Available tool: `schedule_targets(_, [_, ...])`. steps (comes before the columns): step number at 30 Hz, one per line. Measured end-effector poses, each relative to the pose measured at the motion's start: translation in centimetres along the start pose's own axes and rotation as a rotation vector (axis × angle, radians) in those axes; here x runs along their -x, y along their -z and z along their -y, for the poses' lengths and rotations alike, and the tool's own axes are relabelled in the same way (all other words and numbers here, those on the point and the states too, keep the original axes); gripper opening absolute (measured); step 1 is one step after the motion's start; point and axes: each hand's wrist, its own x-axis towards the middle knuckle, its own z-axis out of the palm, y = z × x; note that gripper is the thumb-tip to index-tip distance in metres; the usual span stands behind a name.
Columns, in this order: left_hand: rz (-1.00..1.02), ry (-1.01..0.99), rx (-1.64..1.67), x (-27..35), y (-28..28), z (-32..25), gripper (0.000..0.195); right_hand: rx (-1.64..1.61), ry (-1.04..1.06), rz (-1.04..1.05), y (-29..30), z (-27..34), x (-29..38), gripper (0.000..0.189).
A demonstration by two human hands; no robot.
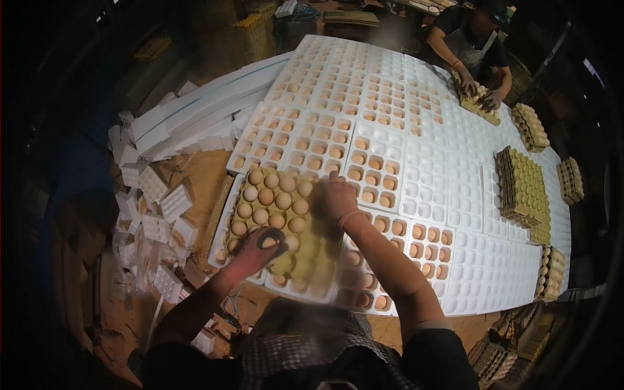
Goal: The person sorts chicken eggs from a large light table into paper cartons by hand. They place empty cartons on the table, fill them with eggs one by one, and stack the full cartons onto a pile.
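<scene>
A yellowish pulp egg tray [319, 261] lies over white foam trays in front of me. Brown eggs [283, 201] fill its left part, while several cups to the right are bare. My left hand [261, 251] has its dark-tipped fingers curled around an egg [269, 242] at the tray's near side. Beyond the tray's right edge, my right hand [336, 197] reaches down to a foam tray [319, 131], a fingertip at an egg [332, 168] in one of its cells. Its palm side is hidden, so whether it holds anything is unclear.
Many foam trays cover the table, some cells holding eggs, others bare [424, 180]. Stacked pulp trays [524, 187] stand at the right. Across the table a co-worker's hands [480, 95] touch an egg tray. Foam pieces [156, 183] litter the left floor beside long foam stacks [204, 105].
</scene>
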Motion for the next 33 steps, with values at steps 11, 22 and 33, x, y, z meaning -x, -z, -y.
schedule_targets(11, [0.027,-0.137,-0.307,-2.3,0.3,-2.1,0.038,-0.241,-0.392,-0.29,-2.2,-21.3,-9.3,0.037])
schedule_targets(22, [-0.153,0.025,0.406,-27.0,-7.3,-8.9,0.042,-0.495,-0.18,-0.616,-2.1,-21.4,-3.8,0.038])
schedule_targets(33, [-0.48,-0.564,-0.954,-49.5,-20.2,-6.3,0.043,-0.312,-0.195,-0.462,-4.8,-23.0,11.2,0.04])
